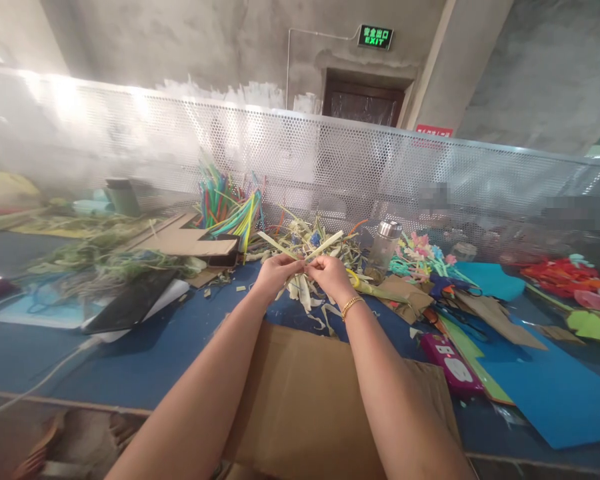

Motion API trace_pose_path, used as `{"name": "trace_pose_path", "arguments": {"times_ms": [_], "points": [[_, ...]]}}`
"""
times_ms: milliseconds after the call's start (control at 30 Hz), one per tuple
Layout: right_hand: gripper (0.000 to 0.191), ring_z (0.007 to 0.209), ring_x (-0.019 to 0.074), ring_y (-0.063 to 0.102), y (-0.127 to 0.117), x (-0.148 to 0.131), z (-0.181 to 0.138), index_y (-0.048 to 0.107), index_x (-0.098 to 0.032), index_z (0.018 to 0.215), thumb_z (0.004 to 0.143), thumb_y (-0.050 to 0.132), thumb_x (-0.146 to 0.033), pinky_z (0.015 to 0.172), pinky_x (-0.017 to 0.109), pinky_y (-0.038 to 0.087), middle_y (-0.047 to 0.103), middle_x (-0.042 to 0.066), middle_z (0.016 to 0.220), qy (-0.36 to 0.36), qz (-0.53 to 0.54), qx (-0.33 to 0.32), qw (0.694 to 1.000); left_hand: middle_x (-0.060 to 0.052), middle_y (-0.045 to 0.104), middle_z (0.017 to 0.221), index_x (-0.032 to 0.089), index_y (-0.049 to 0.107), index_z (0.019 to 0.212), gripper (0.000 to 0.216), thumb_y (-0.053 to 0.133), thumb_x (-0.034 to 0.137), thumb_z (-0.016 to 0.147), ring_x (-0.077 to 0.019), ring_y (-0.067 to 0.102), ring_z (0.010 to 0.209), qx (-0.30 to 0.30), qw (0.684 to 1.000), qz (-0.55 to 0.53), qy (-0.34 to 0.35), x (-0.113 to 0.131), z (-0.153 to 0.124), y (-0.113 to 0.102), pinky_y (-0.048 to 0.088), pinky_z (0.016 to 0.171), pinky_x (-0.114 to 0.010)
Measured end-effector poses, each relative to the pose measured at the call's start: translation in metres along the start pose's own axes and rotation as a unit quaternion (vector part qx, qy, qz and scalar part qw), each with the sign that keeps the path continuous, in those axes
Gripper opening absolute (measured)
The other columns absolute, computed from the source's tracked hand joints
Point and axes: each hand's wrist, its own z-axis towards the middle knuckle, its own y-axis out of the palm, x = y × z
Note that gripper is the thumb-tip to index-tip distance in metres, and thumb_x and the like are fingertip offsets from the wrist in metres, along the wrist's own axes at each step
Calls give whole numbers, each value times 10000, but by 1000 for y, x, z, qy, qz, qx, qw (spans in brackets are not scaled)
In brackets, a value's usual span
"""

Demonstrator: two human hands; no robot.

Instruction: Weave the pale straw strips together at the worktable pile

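My left hand (279,272) and my right hand (329,272) meet in the middle of the head view, fingertips nearly touching. Each pinches a pale green, flat strip of leaf or straw. One strip (276,243) slants up to the left past my left fingers; another strip (326,245) slants up to the right past my right fingers, so the two form a V. Whether they are joined at the fingertips is hidden. Just behind lies a heap of dry strips and scraps (297,291). A flat piece of brown cardboard (300,387) lies below my forearms.
A clear bottle (384,247) stands behind my right hand. Right of it are paper flowers (423,257), a purple device (450,365) and blue sheets (555,387). At left are a black tablet-like panel (133,303), a cardboard box (190,237) and colourful pipe cleaners (220,203). A perforated screen (260,147) borders the table.
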Motion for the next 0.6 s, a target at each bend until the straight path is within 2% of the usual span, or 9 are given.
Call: {"name": "trace_pose_path", "arguments": {"times_ms": [100,233,333,433,600], "points": [[167,532,119,534,2,-3,-2,627,-200,577,717,618,-292,537,232,380,652,-2,591,-8,-23,-2,1000,-34,668,652,136,732,794,331,776,365,560,-136,541,592,34,999,16,9,-3,2,0,394,552,-239],[139,510,106,521,7,-5,-1,623,-194,599,715,611,-270,531,222,382,636,-14,571,2,36,-26,999,-21,662,626,136,734,744,282,728,389,620,-138,540,585,52,995,77,40,-8,7,-3,373,525,-230],[122,524,106,533,7,-5,-1,626,-188,611,705,624,-265,554,223,403,631,-15,568,8,89,-35,995,-9,645,602,141,721,694,261,711,398,648,-122,519,563,36,995,74,50,-8,9,-5,353,509,-224],[210,519,108,525,3,-4,-1,646,-178,632,720,638,-368,538,227,396,627,-5,574,34,120,-35,992,-12,641,619,142,709,684,270,740,403,624,-107,497,549,3,999,34,36,-9,10,-8,351,514,-225],[385,523,102,499,-2,6,3,655,-160,681,668,669,-544,536,230,390,604,-8,594,80,191,39,978,0,566,523,149,681,651,323,761,460,615,-88,439,469,-64,997,-7,-39,-9,5,-5,350,494,-236]]}}
